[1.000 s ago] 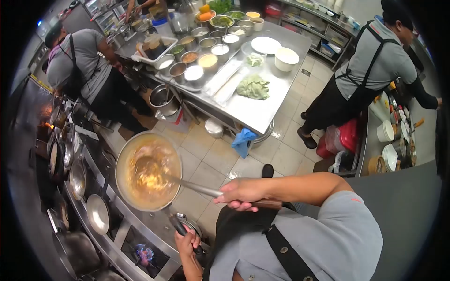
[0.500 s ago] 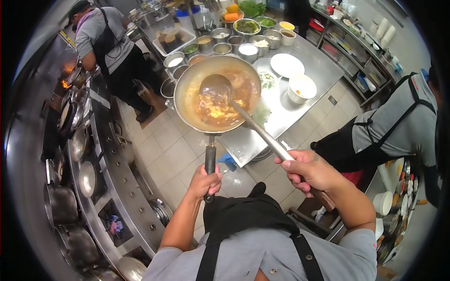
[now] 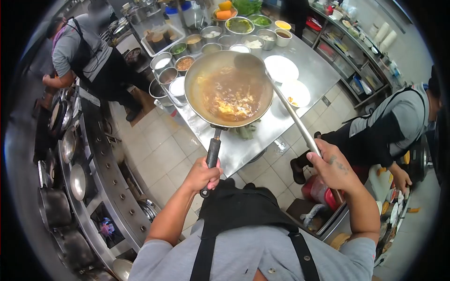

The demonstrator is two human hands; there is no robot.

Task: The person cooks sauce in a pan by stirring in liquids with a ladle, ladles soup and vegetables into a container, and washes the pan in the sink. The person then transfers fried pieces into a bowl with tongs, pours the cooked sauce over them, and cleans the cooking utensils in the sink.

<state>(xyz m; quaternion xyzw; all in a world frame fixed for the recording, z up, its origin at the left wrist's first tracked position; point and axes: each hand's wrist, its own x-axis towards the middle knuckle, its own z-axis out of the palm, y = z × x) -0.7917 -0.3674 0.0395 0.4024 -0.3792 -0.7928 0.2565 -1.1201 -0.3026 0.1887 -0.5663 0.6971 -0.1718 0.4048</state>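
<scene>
My left hand (image 3: 202, 174) is wrapped round the black handle of a wok (image 3: 197, 93), held up in front of me above the near part of the steel table. Brown liquid with yellowish, egg-like pieces (image 3: 234, 105) lies in the wok. My right hand (image 3: 330, 168) grips the long handle of a ladle (image 3: 296, 119). The ladle's bowl rests near the wok's far right rim, apart from the yellowish pieces. Just right of the wok are a white plate (image 3: 281, 68) and a white bowl (image 3: 296, 93) with some orange bits inside.
The steel table (image 3: 311, 61) carries several metal containers of ingredients. Partly hidden greens (image 3: 244, 131) show below the wok. To the left runs a stove (image 3: 93, 159) with pans and a lit burner (image 3: 107, 227). One person (image 3: 86, 51) works at far left, another (image 3: 393, 126) at right.
The wok has moved a little to the right over the table. The ladle's bowl has gone from mid-wok to its far right rim. The person at right now bends with an arm lowered.
</scene>
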